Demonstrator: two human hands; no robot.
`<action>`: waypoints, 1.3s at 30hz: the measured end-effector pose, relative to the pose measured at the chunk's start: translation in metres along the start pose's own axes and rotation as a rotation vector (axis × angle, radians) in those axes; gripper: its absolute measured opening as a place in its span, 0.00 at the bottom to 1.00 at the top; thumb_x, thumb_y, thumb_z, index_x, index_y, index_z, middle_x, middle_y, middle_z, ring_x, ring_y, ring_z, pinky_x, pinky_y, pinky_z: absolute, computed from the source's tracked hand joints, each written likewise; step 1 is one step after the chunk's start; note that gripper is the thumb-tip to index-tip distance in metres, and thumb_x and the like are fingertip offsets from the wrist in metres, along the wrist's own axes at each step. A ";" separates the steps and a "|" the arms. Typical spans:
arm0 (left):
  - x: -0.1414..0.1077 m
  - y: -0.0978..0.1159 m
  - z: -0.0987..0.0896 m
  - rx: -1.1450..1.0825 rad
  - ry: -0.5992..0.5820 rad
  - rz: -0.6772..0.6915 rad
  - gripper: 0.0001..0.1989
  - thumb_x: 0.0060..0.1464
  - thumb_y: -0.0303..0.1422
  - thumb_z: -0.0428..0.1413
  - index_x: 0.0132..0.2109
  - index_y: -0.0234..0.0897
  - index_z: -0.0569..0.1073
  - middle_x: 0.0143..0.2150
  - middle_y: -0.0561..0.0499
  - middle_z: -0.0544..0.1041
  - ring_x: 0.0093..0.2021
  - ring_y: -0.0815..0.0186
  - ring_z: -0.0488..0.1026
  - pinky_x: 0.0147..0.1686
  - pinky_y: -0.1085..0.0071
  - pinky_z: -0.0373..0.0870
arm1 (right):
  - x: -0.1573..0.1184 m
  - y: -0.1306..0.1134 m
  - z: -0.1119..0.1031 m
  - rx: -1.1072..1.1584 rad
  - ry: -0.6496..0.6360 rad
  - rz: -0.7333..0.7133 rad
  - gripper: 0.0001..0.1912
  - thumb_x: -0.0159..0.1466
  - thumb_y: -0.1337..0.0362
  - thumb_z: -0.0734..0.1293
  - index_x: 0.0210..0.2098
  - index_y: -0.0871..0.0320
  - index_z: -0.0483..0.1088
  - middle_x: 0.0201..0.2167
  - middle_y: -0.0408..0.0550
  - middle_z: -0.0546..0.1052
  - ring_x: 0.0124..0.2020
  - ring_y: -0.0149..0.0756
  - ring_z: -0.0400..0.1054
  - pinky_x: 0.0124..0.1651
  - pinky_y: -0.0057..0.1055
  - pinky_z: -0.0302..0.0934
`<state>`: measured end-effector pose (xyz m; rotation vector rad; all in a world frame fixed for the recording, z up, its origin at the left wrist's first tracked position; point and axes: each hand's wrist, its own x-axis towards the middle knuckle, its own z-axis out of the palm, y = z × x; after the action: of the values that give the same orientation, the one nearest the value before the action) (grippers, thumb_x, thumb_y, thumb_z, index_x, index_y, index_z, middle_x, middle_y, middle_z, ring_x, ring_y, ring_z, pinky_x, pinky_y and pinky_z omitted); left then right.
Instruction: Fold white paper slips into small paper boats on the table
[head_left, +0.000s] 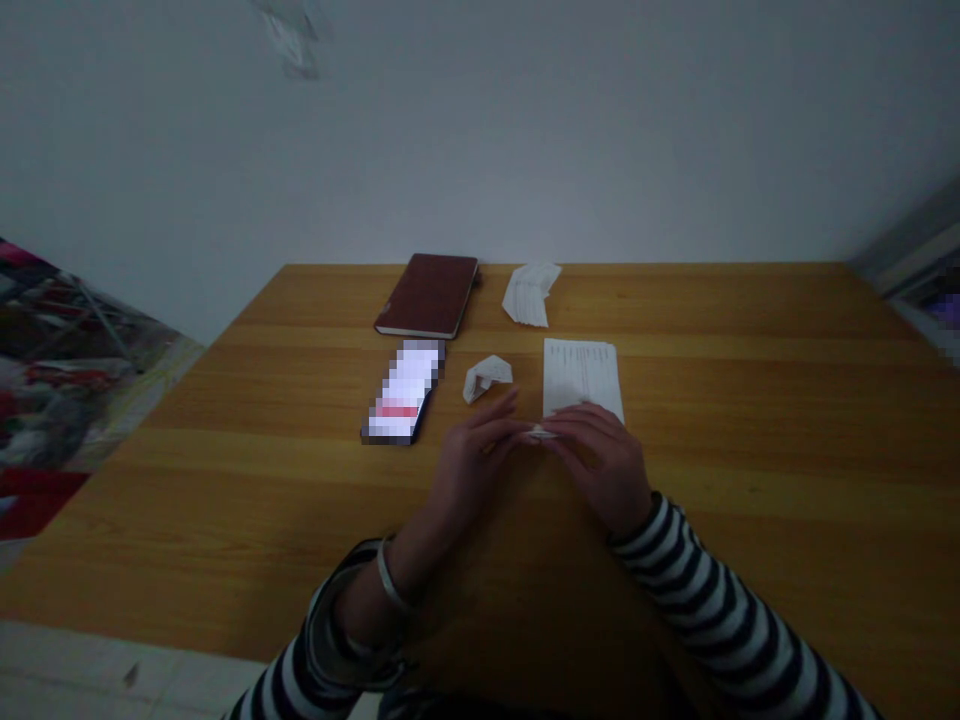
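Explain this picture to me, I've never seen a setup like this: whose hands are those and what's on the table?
There is no robot here. One camera, worn on a person's head, looks forward and down at their own bare hands.

The left hand and right hand meet in the middle, pinching a small piece of white paper between their fingertips.

On the wooden table lie a dark red notebook, a phone with its screen lit and blurred, a folded paper piece, a fanned bundle of folded paper, and white sheets with marks near the top.
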<state>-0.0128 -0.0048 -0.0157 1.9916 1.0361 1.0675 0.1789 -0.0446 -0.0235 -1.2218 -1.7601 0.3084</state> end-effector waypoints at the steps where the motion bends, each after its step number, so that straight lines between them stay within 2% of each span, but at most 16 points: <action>1: 0.000 0.000 0.000 0.004 -0.005 0.020 0.06 0.57 0.30 0.60 0.41 0.38 0.81 0.59 0.42 0.75 0.53 0.55 0.76 0.52 0.57 0.73 | -0.001 0.000 0.001 -0.010 -0.003 -0.007 0.07 0.64 0.64 0.68 0.42 0.51 0.77 0.40 0.46 0.83 0.44 0.40 0.75 0.57 0.47 0.63; 3: -0.001 0.001 0.000 0.020 -0.052 0.034 0.07 0.58 0.30 0.59 0.42 0.38 0.81 0.53 0.42 0.79 0.50 0.57 0.78 0.50 0.60 0.74 | -0.002 0.000 0.002 -0.016 -0.008 -0.012 0.06 0.65 0.65 0.68 0.40 0.52 0.77 0.38 0.45 0.83 0.42 0.39 0.77 0.58 0.47 0.63; 6: -0.002 0.004 -0.002 0.081 -0.128 0.015 0.08 0.60 0.28 0.56 0.44 0.38 0.80 0.40 0.46 0.83 0.39 0.61 0.80 0.41 0.66 0.75 | -0.003 -0.002 0.003 -0.016 0.003 0.009 0.05 0.65 0.66 0.67 0.37 0.53 0.77 0.36 0.45 0.83 0.37 0.38 0.78 0.57 0.47 0.64; 12: -0.003 0.010 -0.002 0.098 -0.178 0.018 0.08 0.60 0.32 0.57 0.42 0.37 0.80 0.38 0.46 0.83 0.37 0.62 0.79 0.38 0.69 0.74 | -0.005 -0.002 0.004 -0.031 -0.040 -0.003 0.06 0.65 0.66 0.66 0.37 0.52 0.77 0.35 0.44 0.84 0.36 0.38 0.78 0.58 0.49 0.64; 16: -0.005 0.011 -0.001 0.165 -0.131 0.000 0.07 0.60 0.31 0.57 0.39 0.38 0.81 0.34 0.48 0.83 0.32 0.63 0.79 0.34 0.70 0.73 | -0.007 -0.003 0.006 0.048 -0.076 0.040 0.10 0.67 0.66 0.64 0.38 0.50 0.78 0.34 0.42 0.84 0.35 0.37 0.79 0.61 0.49 0.63; 18: -0.006 0.011 0.000 0.185 -0.099 -0.001 0.07 0.59 0.29 0.57 0.39 0.38 0.81 0.33 0.48 0.83 0.32 0.63 0.79 0.33 0.70 0.73 | -0.008 -0.004 0.006 0.111 -0.087 0.072 0.13 0.68 0.68 0.60 0.40 0.50 0.77 0.36 0.42 0.83 0.37 0.37 0.79 0.61 0.48 0.64; 21: -0.006 0.010 -0.001 0.220 -0.065 -0.010 0.08 0.58 0.26 0.56 0.39 0.37 0.81 0.34 0.48 0.83 0.32 0.63 0.79 0.34 0.69 0.73 | -0.007 -0.005 0.004 0.191 -0.097 0.168 0.14 0.68 0.69 0.58 0.42 0.52 0.75 0.39 0.46 0.83 0.42 0.39 0.78 0.54 0.44 0.69; 25: -0.003 0.007 -0.003 0.234 0.003 -0.102 0.07 0.56 0.27 0.57 0.37 0.37 0.81 0.34 0.47 0.84 0.34 0.60 0.80 0.35 0.66 0.74 | -0.003 -0.004 0.001 0.351 -0.034 0.371 0.08 0.67 0.64 0.62 0.44 0.54 0.71 0.38 0.48 0.82 0.40 0.38 0.78 0.45 0.36 0.72; 29: 0.000 0.000 -0.003 0.018 0.053 -0.242 0.07 0.57 0.29 0.57 0.39 0.36 0.81 0.36 0.47 0.83 0.36 0.60 0.80 0.38 0.65 0.76 | -0.001 -0.004 0.004 0.588 -0.044 0.496 0.12 0.65 0.57 0.66 0.46 0.53 0.70 0.37 0.49 0.81 0.41 0.39 0.77 0.44 0.35 0.72; 32: -0.001 -0.001 0.001 -0.245 -0.046 -0.298 0.11 0.60 0.30 0.54 0.46 0.36 0.80 0.43 0.45 0.83 0.42 0.60 0.79 0.44 0.63 0.76 | -0.003 -0.003 0.010 0.677 -0.046 0.546 0.16 0.61 0.55 0.70 0.46 0.53 0.71 0.41 0.49 0.81 0.42 0.39 0.77 0.45 0.36 0.72; 34: -0.001 0.003 0.004 -0.361 -0.116 -0.348 0.14 0.61 0.32 0.54 0.50 0.35 0.78 0.47 0.44 0.82 0.45 0.59 0.78 0.45 0.63 0.76 | -0.004 -0.001 0.012 0.645 -0.041 0.585 0.17 0.60 0.55 0.70 0.46 0.55 0.72 0.39 0.48 0.81 0.39 0.39 0.77 0.42 0.35 0.72; 36: -0.001 0.009 0.004 -0.424 -0.155 -0.416 0.16 0.61 0.35 0.54 0.53 0.35 0.76 0.48 0.44 0.81 0.46 0.59 0.78 0.44 0.65 0.75 | -0.005 0.002 0.011 0.573 -0.040 0.608 0.18 0.62 0.57 0.68 0.50 0.56 0.71 0.31 0.45 0.80 0.33 0.37 0.75 0.36 0.33 0.70; 39: 0.001 0.016 0.003 -0.527 -0.271 -0.496 0.19 0.64 0.41 0.49 0.50 0.34 0.78 0.45 0.44 0.82 0.44 0.60 0.78 0.43 0.67 0.74 | -0.003 0.005 0.006 0.430 -0.052 0.537 0.22 0.64 0.63 0.63 0.58 0.57 0.67 0.22 0.40 0.73 0.24 0.33 0.67 0.29 0.29 0.64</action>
<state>-0.0046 -0.0119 -0.0037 1.3170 0.9156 0.6826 0.1776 -0.0429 -0.0314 -1.3469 -1.2842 0.9839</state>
